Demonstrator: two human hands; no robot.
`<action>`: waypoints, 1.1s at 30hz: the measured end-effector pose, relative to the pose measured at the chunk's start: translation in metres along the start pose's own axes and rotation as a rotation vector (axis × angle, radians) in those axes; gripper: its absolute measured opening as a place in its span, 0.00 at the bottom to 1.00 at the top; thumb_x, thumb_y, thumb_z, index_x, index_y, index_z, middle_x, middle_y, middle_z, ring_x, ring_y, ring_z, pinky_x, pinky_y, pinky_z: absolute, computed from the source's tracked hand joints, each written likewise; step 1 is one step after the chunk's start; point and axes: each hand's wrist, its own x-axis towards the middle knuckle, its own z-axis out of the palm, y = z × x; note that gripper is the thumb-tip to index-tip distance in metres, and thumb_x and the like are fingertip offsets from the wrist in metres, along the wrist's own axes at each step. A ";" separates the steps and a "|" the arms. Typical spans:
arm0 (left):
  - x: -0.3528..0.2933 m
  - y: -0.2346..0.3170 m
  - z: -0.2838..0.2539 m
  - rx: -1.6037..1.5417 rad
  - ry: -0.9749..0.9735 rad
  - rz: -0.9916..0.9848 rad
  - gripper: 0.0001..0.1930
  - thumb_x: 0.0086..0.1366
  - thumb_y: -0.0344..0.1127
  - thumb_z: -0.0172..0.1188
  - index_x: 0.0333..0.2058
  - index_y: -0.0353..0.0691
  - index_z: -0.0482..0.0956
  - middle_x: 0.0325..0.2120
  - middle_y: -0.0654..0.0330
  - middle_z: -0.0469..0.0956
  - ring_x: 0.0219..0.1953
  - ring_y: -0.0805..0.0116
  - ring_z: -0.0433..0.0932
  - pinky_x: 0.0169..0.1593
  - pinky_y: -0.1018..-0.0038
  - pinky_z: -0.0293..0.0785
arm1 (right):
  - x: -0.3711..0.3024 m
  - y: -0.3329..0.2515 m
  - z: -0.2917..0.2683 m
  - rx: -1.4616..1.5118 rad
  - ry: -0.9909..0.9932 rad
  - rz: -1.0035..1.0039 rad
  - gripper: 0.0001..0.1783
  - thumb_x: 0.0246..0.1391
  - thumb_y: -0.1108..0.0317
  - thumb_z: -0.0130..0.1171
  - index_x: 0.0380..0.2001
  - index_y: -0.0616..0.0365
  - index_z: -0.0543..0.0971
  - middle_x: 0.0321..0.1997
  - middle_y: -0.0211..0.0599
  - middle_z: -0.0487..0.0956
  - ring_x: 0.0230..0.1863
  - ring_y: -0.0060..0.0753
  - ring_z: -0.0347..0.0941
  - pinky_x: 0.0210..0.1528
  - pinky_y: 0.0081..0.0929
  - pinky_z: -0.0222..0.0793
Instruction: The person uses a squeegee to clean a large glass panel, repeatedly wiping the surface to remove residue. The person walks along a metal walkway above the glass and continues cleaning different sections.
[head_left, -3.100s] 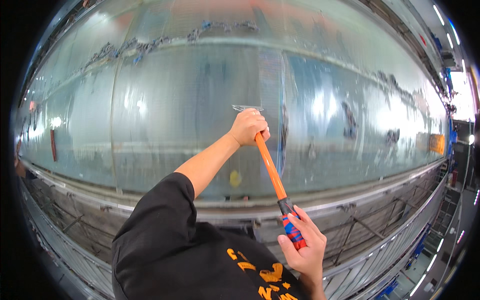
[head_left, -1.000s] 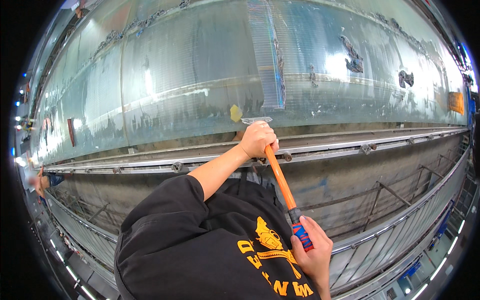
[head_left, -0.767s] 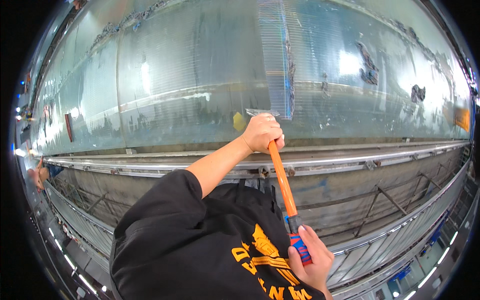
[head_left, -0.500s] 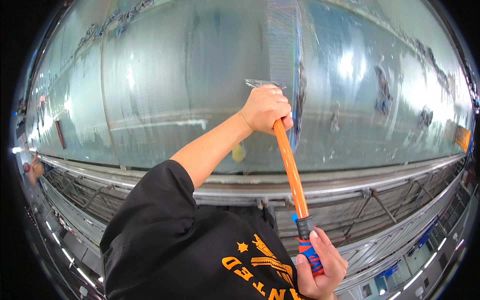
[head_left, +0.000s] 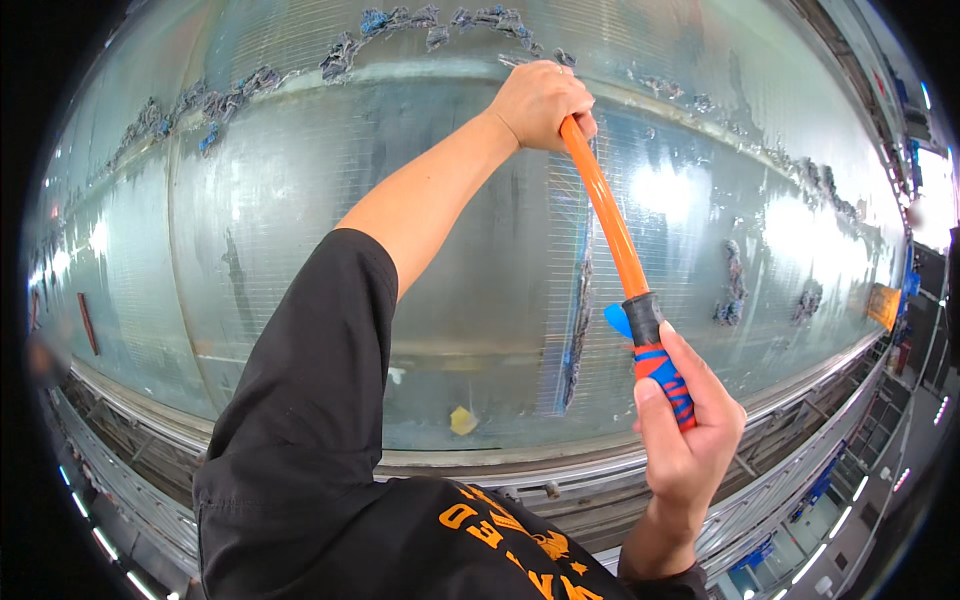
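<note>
My left hand (head_left: 545, 105) is wrapped round the upper end of a long-handled scraper with a glossy orange shaft (head_left: 608, 210). A sliver of its thin blade (head_left: 512, 61) shows just beyond my knuckles; the rest is hidden. My right hand (head_left: 690, 430) holds the scraper's lower grip (head_left: 664, 375), wrapped in red and blue, between thumb and fingers. A blue flap (head_left: 618, 319) sticks out beside the black collar. Under the tool lies a wide, wet, greenish-grey surface (head_left: 450, 250). Dark grey-blue clumps of residue (head_left: 400, 20) form an arc past the blade.
A dark residue strip (head_left: 578, 340) runs below the shaft, with more clumps (head_left: 733, 285) to the right. A yellow scrap (head_left: 462, 420) lies near the front edge. Metal rails (head_left: 520, 460) border the surface. A red bar (head_left: 88, 323) lies left, an orange-yellow block (head_left: 884, 305) right.
Both hands and the scraper have moved farther away over the surface, up to the far residue line. My left arm is stretched out more, and the right hand has come up off the front rails.
</note>
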 end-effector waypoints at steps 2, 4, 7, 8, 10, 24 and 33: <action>-0.007 0.015 0.001 -0.020 -0.022 -0.014 0.15 0.48 0.34 0.67 0.14 0.49 0.66 0.15 0.64 0.71 0.23 0.56 0.73 0.31 0.63 0.71 | -0.015 0.011 -0.003 0.033 0.010 0.036 0.26 0.56 0.79 0.69 0.60 0.71 0.83 0.56 0.59 0.87 0.54 0.43 0.88 0.59 0.32 0.79; -0.033 0.049 -0.006 -0.038 -0.035 -0.005 0.15 0.48 0.33 0.67 0.14 0.48 0.67 0.15 0.64 0.71 0.24 0.56 0.74 0.32 0.62 0.71 | -0.053 0.023 -0.006 0.037 -0.004 0.014 0.24 0.58 0.78 0.69 0.59 0.71 0.83 0.56 0.57 0.87 0.55 0.41 0.87 0.60 0.33 0.79; -0.072 0.119 -0.025 -0.027 -0.055 0.013 0.13 0.48 0.33 0.66 0.14 0.48 0.69 0.16 0.64 0.73 0.24 0.57 0.74 0.33 0.62 0.71 | -0.129 0.041 -0.013 0.094 -0.024 0.025 0.25 0.57 0.77 0.71 0.59 0.69 0.84 0.56 0.57 0.87 0.57 0.45 0.87 0.61 0.34 0.79; -0.088 0.144 -0.032 -0.037 -0.087 0.005 0.13 0.49 0.33 0.66 0.14 0.48 0.69 0.16 0.64 0.73 0.24 0.57 0.74 0.33 0.62 0.71 | -0.156 0.048 -0.017 0.070 -0.027 0.001 0.25 0.57 0.77 0.71 0.59 0.69 0.84 0.55 0.58 0.87 0.57 0.47 0.87 0.61 0.34 0.79; -0.120 0.199 -0.047 -0.050 -0.107 -0.020 0.13 0.50 0.32 0.66 0.14 0.47 0.69 0.16 0.63 0.72 0.24 0.57 0.74 0.34 0.62 0.73 | -0.210 0.048 -0.028 0.102 -0.063 0.041 0.27 0.56 0.76 0.71 0.60 0.68 0.84 0.57 0.62 0.86 0.60 0.54 0.86 0.62 0.36 0.78; -0.248 0.475 -0.059 -0.241 -0.245 -0.155 0.15 0.49 0.31 0.68 0.14 0.47 0.68 0.15 0.61 0.71 0.21 0.56 0.75 0.33 0.62 0.75 | -0.460 0.102 -0.095 0.000 -0.050 0.108 0.26 0.52 0.75 0.75 0.55 0.69 0.85 0.55 0.63 0.86 0.54 0.59 0.87 0.57 0.39 0.82; -0.192 0.394 -0.046 -0.255 -0.227 -0.177 0.14 0.47 0.30 0.65 0.13 0.47 0.66 0.13 0.61 0.68 0.18 0.57 0.70 0.28 0.64 0.72 | -0.350 0.053 -0.103 -0.009 -0.139 0.105 0.27 0.48 0.77 0.71 0.54 0.73 0.85 0.52 0.72 0.86 0.53 0.60 0.89 0.56 0.36 0.82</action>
